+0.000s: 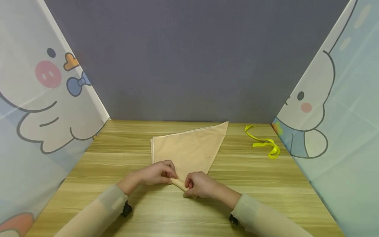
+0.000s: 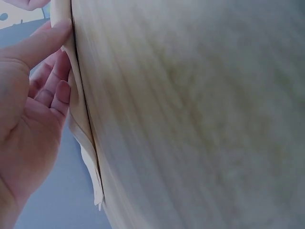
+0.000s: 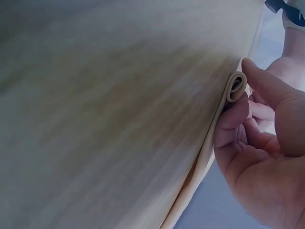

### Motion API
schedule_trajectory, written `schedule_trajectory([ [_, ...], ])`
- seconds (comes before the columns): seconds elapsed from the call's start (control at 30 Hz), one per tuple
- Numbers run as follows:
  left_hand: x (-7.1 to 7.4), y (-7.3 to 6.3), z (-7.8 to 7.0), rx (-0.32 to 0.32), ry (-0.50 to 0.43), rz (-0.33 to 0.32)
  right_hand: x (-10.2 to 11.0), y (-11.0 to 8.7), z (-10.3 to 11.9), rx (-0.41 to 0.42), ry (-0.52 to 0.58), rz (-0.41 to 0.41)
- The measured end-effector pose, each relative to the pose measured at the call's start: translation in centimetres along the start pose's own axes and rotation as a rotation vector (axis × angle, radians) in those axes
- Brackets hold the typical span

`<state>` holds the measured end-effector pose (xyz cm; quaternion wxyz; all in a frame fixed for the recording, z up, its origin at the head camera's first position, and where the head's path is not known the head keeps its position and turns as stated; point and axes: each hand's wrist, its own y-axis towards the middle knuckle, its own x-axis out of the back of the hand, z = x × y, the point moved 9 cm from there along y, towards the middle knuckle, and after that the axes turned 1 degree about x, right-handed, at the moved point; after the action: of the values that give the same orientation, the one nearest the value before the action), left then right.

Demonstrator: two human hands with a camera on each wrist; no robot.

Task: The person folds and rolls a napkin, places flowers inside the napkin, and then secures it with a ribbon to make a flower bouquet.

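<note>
A beige cloth (image 1: pixel 186 148), folded into layers, lies on the wooden table with one pointed corner toward the far right. Its near edge is curled into a thin roll (image 1: pixel 178 184), whose spiral end (image 3: pixel 237 87) shows in the right wrist view. My left hand (image 1: pixel 158 172) pinches the roll's left part between thumb and fingers. At the roll's right end, my right hand (image 1: pixel 201 186) pinches it with the thumb on the near side and fingers curled over. Both hands are close together at the cloth's near side.
A loose yellow ribbon (image 1: pixel 267 144) lies on the table (image 1: pixel 237 204) at the far right. A grey panel (image 1: pixel 189 59) stands behind the table. Cartoon-printed sheets (image 1: pixel 56 108) enclose the left and right sides.
</note>
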<state>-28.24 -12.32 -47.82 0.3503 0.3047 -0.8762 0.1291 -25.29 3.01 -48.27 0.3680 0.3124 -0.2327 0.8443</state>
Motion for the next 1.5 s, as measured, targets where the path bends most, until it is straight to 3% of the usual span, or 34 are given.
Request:
schedule_trajectory([
  [0.27, -0.1, 0.1, -0.5, -0.016, 0.036, -0.002, 0.1, -0.2, 0.2, 0.018, -0.039, 0.008],
  [0.53, -1.6, 0.1, -1.8, -0.027, 0.018, -0.016, 0.1, -1.5, -0.1, 0.026, -0.041, 0.069],
  [0.8, -3.2, 0.6, -3.6, -0.090, 0.053, -0.010, 0.3, -3.1, -1.0, 0.038, -0.024, 0.117],
  [0.97, -3.4, 0.9, -4.4, -0.120, 0.069, -0.012, 0.7, -3.9, -1.4, 0.039, 0.015, 0.127],
  [1.27, -2.9, 1.2, -2.9, 0.027, -0.040, -0.039, 1.8, -4.4, -1.8, 0.097, 0.008, 0.082],
  [1.5, -2.9, 1.6, -2.9, 0.000, 0.054, -0.036, 2.1, -4.3, -2.4, 0.096, 0.000, 0.053],
])
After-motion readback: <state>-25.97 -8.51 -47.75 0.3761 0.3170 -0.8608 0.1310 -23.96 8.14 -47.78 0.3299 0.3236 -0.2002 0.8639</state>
